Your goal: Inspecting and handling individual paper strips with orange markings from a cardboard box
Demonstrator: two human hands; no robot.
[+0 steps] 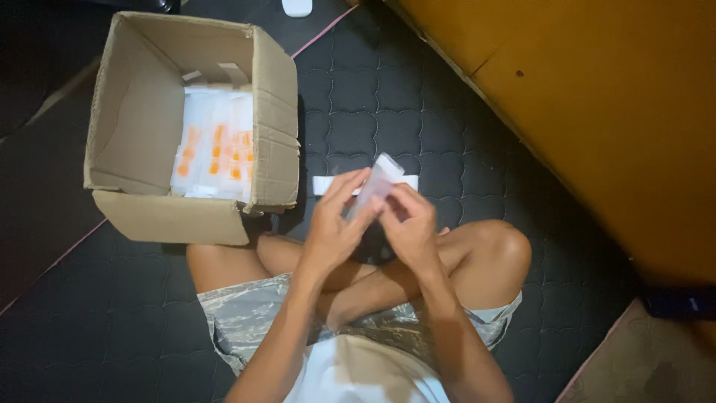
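Clear plastic packet — pinched between fingers of left hand and right hand, above crossed legs. Cardboard box of white-and-orange packets — just left, on dark mat.

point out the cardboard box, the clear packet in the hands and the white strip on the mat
cardboard box [142, 112], head view, inner left wall
clear packet [375, 183], head view, its upper middle
white strip [326, 184], head view, its left end
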